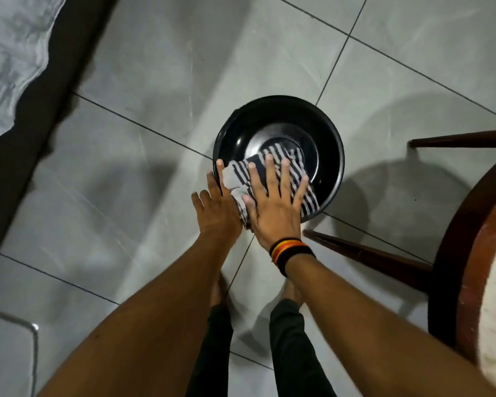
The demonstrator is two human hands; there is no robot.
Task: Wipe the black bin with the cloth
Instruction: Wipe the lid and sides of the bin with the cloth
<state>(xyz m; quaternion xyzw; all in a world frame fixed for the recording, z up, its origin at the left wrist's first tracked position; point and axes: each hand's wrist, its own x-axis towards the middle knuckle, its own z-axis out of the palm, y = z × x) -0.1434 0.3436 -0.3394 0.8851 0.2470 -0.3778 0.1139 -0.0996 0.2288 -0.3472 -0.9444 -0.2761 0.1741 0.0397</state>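
A round black bin [330, 144] stands on the grey tiled floor, seen from above with its glossy inside showing. A black-and-white striped cloth [298, 167] drapes over the bin's near rim and down its inner wall. My right hand [275, 202] lies flat on the cloth with fingers spread, pressing it against the rim; it wears a black, red and yellow wristband. My left hand [215, 207] grips the bin's near-left rim from outside, with its thumb over the edge beside the cloth.
A round wooden stool [470, 253] with dark legs stands close on the right, one leg reaching near the bin. A dark bed edge with white bedding [15, 53] runs along the left. A white cable [32, 339] lies at the lower left. My feet are below the bin.
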